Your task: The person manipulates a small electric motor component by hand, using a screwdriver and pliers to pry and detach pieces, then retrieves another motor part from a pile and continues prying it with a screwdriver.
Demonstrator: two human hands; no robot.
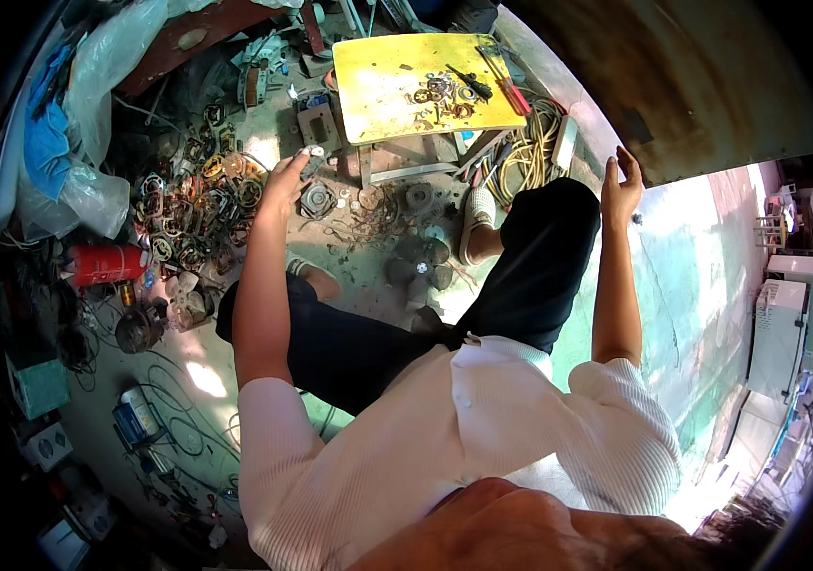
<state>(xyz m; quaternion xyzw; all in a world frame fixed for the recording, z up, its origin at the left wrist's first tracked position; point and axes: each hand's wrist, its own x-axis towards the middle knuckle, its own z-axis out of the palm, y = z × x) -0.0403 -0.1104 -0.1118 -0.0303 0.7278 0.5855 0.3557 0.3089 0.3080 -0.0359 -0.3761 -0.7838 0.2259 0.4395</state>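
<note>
My left hand [285, 183] is raised over the littered floor, left of the yellow table. Its fingers are closed together, and a small pale spot shows at the fingertips, too small to name. Below and beside it lie a round metal motor part [317, 200] and a large heap of coils and rings [199, 205]. My right hand [622, 186] is held up beside my right knee, its fingers apart and nothing in it. The lower edge of a brown stained panel [702, 105] is close to it; whether they touch is unclear.
The yellow table [368, 71] carries small metal parts [445, 95], a black-handled screwdriver [469, 82] and a red-handled tool [515, 99]. Yellow hose [530, 143] coils beside it. A fan-shaped dark part [418, 264] lies between my feet. At left are a red cylinder [107, 265] and loose cables [178, 409].
</note>
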